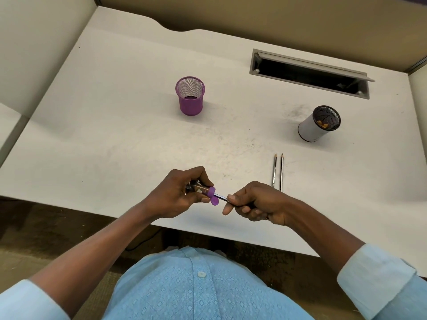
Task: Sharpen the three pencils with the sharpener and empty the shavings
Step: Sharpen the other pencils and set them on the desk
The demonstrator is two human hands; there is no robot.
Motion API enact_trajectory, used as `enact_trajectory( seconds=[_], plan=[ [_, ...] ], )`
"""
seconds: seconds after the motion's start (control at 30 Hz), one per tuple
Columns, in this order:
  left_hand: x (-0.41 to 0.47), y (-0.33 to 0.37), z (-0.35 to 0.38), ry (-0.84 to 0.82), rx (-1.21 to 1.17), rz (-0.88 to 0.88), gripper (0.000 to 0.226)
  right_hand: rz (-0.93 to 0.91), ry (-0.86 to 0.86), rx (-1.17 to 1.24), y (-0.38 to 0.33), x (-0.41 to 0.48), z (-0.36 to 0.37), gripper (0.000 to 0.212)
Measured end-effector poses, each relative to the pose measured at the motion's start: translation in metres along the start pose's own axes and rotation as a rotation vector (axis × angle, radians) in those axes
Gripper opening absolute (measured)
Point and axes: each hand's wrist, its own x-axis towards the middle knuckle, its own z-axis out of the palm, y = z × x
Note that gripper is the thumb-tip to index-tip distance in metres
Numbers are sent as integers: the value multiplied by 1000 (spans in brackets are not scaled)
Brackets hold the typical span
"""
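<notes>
My left hand [178,195] grips a clear sharpener [203,190] with a purple cap, held just above the desk's front edge. A pencil [221,197] is pushed into the sharpener's purple end, and my right hand [256,204] pinches its shaft close to the cap. Most of that pencil is hidden inside my right fist. Two more pencils [278,172] lie side by side on the desk to the right of my right hand, tips pointing away from me. A white cup [316,125] with a dark mesh lining holds brown shavings at the right.
An empty purple mesh cup [190,97] stands upright at the middle of the white desk [104,125]. A grey cable slot [309,73] with its lid raised sits at the back right. Partition walls close the desk on the left, back and right.
</notes>
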Motion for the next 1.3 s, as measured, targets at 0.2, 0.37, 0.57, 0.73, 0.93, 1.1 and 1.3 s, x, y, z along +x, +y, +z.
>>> enact_trajectory(
  seconds=[0.2, 0.37, 0.57, 0.73, 0.93, 1.1, 1.3],
  plan=[
    [1, -2, -5, -1, -32, -57, 23, -513, 496, -406, 21, 12, 13, 15],
    [7, 2, -4, 40, -62, -64, 21, -1070, 1006, -1145, 42, 23, 13, 19],
    [10, 7, -5, 70, -33, -33, 23, -819, 839, -827, 28, 21, 17, 26],
    [9, 8, -9, 3, 33, 18, 25, -59, 149, -32, -6, 6, 0, 36],
    [7, 12, -4, 48, 11, 78, 26, 241, -291, 294, -9, 7, -22, 31],
    [4, 12, -1, 86, 9, 105, 24, 225, -375, 276, -6, 13, -25, 33],
    [4, 14, -4, 104, 42, 153, 25, 157, -364, 222, -4, 12, -24, 39]
  ],
)
